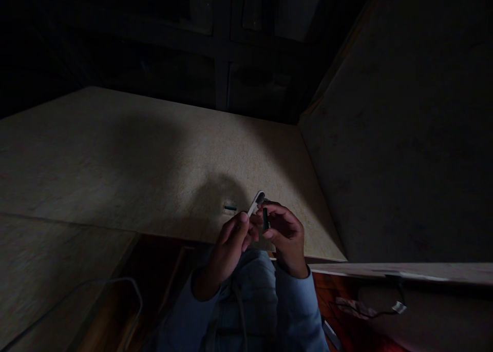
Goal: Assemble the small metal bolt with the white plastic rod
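Between the thumb and fingers of my left hand (pixel 228 247) is a slim white device (pixel 253 204) with a rounded, dark-faced far end, tilted up and to the right; its exact kind is too dark to tell. My right hand (pixel 288 235) pinches a small dark green battery (pixel 265 218) upright between thumb and fingers, close beside the device. A second green battery (pixel 230 208) lies on the pale table, just left of the device, with what looks like a clear wrapper around it.
The pale speckled table (pixel 154 162) reaches back to a dark glazed window frame (pixel 221 59). A wall panel (pixel 400 136) rises at the right. A cable (pixel 111 280) loops at the lower left. Below the right edge are a black cord and a crumpled cloth (pixel 356 307).
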Demonstrator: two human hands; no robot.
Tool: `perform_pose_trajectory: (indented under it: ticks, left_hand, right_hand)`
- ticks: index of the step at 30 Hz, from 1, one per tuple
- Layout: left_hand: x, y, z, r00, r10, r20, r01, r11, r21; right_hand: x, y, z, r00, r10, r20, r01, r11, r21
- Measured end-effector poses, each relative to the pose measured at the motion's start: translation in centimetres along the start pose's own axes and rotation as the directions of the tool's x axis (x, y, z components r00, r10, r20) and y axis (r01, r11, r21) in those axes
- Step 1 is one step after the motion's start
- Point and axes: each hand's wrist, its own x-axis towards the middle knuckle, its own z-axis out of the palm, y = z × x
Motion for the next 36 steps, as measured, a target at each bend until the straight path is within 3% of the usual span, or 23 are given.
perform_pose_trajectory:
  ticks: [4, 12, 19, 26, 32, 36]
  left_hand:
    - [-0.1, 0.1, -0.5, 0.992, 0.122, -0.032, -0.114, 0.975, 0.189]
    - [-0.4, 0.3, -0.3, 0.984, 0.174, -0.040, -0.160, 0.958, 0.239]
    - [-1.3, 1.5, -0.5, 0.992, 0.078, 0.104, -0.104, 0.954, 0.280]
    - [-2.0, 0.9, -2.0, 0.962, -0.002, 0.274, -0.067, 0.967, 0.244]
    - [-1.7, 1.5, -1.7, 0.984, 0.024, 0.179, -0.068, 0.967, 0.245]
    - [-1.4, 1.6, -1.1, 0.993, 0.085, 0.087, -0.105, 0.961, 0.257]
  right_hand:
    - [0.0, 0.0, -0.2, 0.992, 0.000, -0.130, -0.001, 1.000, -0.010]
    - [-0.1, 0.0, -0.2, 0.974, -0.019, -0.225, 0.002, 0.997, -0.076]
    - [0.0, -0.1, -0.4, 0.961, -0.050, -0.272, 0.025, 0.995, -0.092]
    - [-0.1, -0.6, -0.4, 0.975, -0.060, -0.214, 0.078, 0.994, 0.075]
    - [-0.2, -0.2, -0.1, 0.981, -0.046, -0.187, 0.050, 0.999, 0.016]
    - [-0.2, -0.1, 0.2, 0.988, -0.014, -0.151, 0.029, 0.995, 0.096]
